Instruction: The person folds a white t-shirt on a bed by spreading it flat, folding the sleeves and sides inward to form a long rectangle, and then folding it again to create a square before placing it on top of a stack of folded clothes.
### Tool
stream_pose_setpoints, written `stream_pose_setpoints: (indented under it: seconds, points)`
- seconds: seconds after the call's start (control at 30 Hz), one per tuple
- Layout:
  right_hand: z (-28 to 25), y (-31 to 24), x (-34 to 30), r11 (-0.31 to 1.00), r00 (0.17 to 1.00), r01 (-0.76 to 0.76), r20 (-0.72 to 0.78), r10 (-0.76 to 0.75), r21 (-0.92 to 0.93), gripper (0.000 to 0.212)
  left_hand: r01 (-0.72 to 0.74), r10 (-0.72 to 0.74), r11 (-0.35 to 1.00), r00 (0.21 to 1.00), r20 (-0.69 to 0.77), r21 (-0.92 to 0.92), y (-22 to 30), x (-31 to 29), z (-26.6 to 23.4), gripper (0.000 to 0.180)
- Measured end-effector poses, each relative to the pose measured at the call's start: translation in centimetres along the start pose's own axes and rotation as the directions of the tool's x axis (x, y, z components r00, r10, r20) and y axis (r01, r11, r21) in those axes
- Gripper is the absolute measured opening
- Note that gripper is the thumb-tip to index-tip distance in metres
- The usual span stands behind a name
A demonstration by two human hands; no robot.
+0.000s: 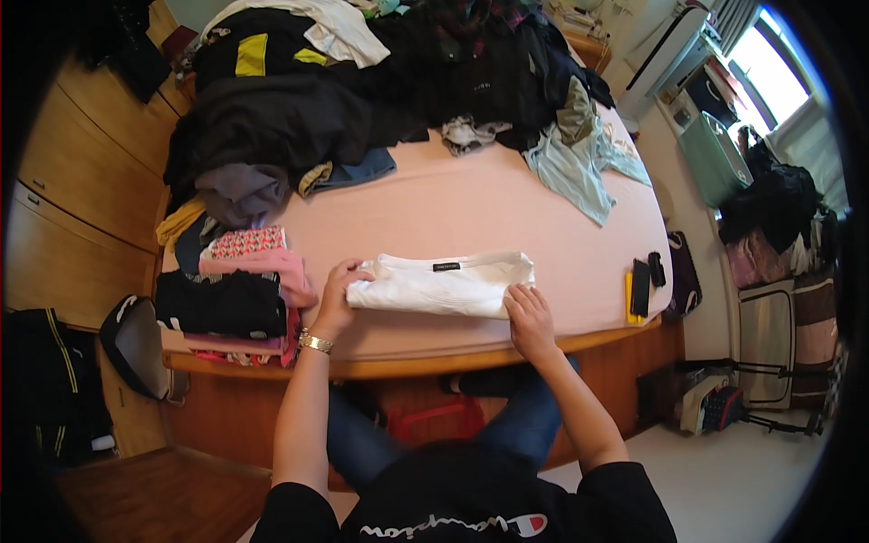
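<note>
A white top (425,291), folded into a long narrow bundle with a small dark label at its neckline, lies across the near part of the bed. My left hand (339,291) is closed on its left end, the thumb on the near side. At the right end, my right hand (531,317) grips the cloth, fingers over the fold and thumb lower down. Left of my left hand stands a stack of folded clothes, with a black garment (222,304) at its front and a pink garment (262,264) beside it.
Loose dark clothes (272,113) are heaped along the bed's far side. Jeans (348,174) and a light blue garment (579,167) lie in front of the heap. Small black items (641,285) sit near the bed's right edge. A wooden rail (434,364) borders the near side.
</note>
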State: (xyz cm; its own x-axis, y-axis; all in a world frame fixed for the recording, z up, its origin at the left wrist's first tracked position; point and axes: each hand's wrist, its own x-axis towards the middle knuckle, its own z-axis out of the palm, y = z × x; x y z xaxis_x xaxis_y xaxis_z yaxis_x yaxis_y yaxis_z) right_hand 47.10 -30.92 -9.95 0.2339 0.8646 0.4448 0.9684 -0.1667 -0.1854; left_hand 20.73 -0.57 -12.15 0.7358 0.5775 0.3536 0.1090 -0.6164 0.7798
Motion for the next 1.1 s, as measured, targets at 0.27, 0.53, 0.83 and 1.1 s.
stream_pose_setpoints:
  seconds: [0.27,0.53,0.83,1.1]
  points:
    - [4.5,-0.3,-3.2,0.866,0.888,-0.415,-0.081,0.452,0.28,0.049,0.518,-0.536,0.842,0.774,-0.337,-0.151,-2.7,-9.0,1.5,0.029]
    - [7.7,3.6,0.5,0.61,0.678,-0.718,0.14,0.722,0.335,0.038,0.515,-0.502,0.857,0.818,-0.282,-0.031,-1.1,-6.8,4.7,0.019]
    - [8.0,2.1,0.7,0.5,0.588,-0.722,0.045,0.807,0.478,0.021,0.715,-0.715,0.694,0.667,-0.212,-0.089,-0.5,-4.5,5.4,0.016]
    - [8.7,2.1,1.1,0.466,0.527,-0.816,0.108,0.843,0.342,0.026,0.451,-0.37,0.884,0.833,-0.412,0.119,-2.3,-2.5,6.0,0.018]
